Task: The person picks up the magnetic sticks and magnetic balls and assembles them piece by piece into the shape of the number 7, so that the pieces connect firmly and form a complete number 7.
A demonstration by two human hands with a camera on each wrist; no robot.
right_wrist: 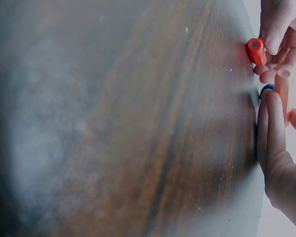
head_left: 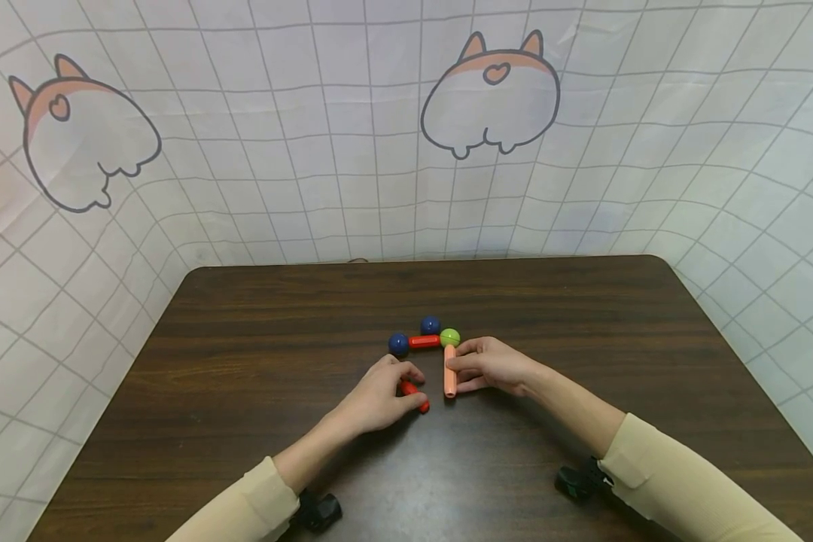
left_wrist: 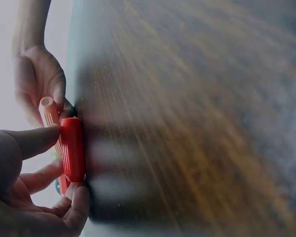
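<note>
My left hand [head_left: 379, 397] has its thumb and fingers around a short red rod [left_wrist: 73, 150] low over the table. The left wrist view shows the thumb near one end of that rod and fingertips at the other. With thumb and fingers, my right hand [head_left: 497, 366] holds a light orange rod [head_left: 450, 380]. The far end of the orange rod meets a green ball [head_left: 450, 336]. From the green ball a second red rod [head_left: 424, 342] runs left to a blue ball [head_left: 398, 344]. Another blue ball [head_left: 430, 325] sits just behind this rod; whether they touch I cannot tell.
The dark wooden table [head_left: 257, 316] spreads around both hands. Behind it and at its sides hangs a white checked cloth [head_left: 298, 150] with cartoon drawings. Black wrist devices [head_left: 320, 513] show at both sleeves.
</note>
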